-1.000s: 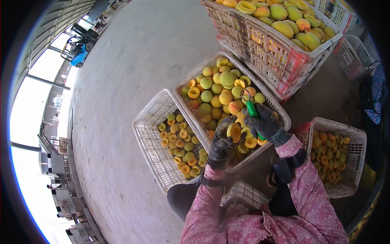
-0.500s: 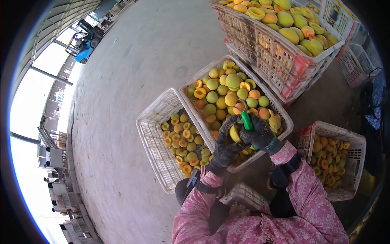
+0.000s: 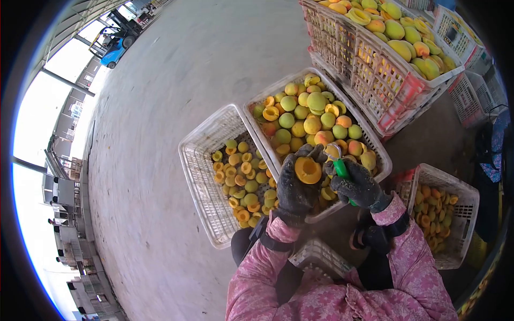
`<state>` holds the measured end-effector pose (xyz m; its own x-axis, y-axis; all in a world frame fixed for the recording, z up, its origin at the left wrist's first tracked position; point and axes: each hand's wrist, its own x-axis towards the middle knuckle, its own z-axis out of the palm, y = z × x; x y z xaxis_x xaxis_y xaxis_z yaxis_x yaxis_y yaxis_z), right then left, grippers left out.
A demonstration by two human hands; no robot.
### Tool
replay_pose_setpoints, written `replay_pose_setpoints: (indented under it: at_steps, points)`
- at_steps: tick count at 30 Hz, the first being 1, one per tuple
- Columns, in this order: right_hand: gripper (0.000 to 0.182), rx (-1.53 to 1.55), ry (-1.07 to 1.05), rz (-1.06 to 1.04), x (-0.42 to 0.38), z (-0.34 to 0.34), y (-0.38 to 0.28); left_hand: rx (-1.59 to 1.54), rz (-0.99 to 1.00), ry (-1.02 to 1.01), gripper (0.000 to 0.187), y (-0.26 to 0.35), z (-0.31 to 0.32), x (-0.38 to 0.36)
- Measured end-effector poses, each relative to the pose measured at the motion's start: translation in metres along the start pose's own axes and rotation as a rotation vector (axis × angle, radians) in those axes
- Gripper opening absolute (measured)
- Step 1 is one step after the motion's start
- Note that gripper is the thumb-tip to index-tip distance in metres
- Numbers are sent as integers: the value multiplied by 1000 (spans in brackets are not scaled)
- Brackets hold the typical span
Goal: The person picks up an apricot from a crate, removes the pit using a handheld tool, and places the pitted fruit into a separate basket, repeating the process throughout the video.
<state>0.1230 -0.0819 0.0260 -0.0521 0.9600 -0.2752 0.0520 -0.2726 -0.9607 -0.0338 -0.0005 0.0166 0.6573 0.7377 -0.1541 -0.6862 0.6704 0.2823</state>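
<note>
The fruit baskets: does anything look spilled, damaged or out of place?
No spilled fruit or broken basket stands out. One mild oddity: a few cut halves lie among mostly whole fruit in the middle basket, though the left basket holds many halves. The left basket also looks grimy inside.

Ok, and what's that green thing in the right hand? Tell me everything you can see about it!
It's a hand tool with a bright green handle that looks like plastic and a thin, curved, metal-looking loop at the far end. The gloved right hand grips it and hides part of the handle, whose near end peeks out below. The tool is tilted, loop pointing away from the person, beside the cut fruit half but not in its hollow, above a crate of fruit.
</note>
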Motion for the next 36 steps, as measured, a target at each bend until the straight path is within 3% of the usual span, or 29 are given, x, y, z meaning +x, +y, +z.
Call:
replay_pose_setpoints:
  at_steps: [2, 3, 4, 6, 10, 14, 16, 17, 19, 22, 26, 29, 32, 35, 36]
  points:
    - [26, -280, -12, -83, -10, 11, 1, 781, 426, -78, 29, -5, -3, -3]
    - [26, -285, -19, -85, -11, 15, 3, 662, 316, 51, 32, -4, 7, -4]
    - [30, -315, 25, -235, -11, 20, 7, 661, 320, 53, 32, -2, 4, -4]
    - [37, -371, 117, -533, -12, 26, 13, 100, 84, 67, 36, 0, 0, -4]
    - [40, -510, 131, -587, -14, 33, 16, -5, 80, 79, 32, -1, 13, -9]
    - [43, -547, 154, -653, -13, 40, 15, 126, 58, 128, 33, 0, 21, -11]
    - [45, -745, 178, -767, -14, 41, 13, 169, 66, 144, 34, -1, 21, -12]
    - [45, -745, 179, -766, -14, 42, 13, 195, 86, 136, 34, -2, 20, -13]
    - [42, -475, 81, -453, -15, 46, 14, 223, 105, 129, 35, -2, 18, -13]
    - [37, -386, 40, -544, -15, 53, 5, 246, 93, 103, 34, -2, 18, -15]
    - [29, -288, 61, -479, -12, 57, 8, 298, 174, 131, 32, -5, 13, -17]
    - [31, -372, 104, -560, -10, 58, 12, 326, 167, 148, 32, -4, 11, -16]
    - [31, -509, 13, -472, -8, 57, 24, 286, 135, 137, 31, -4, 4, -17]
    - [30, -609, -21, -626, -7, 55, 11, 153, 87, 121, 31, -4, 4, -20]
    - [29, -364, -238, -138, -8, 51, -18, 107, 71, 110, 32, -2, 5, -21]
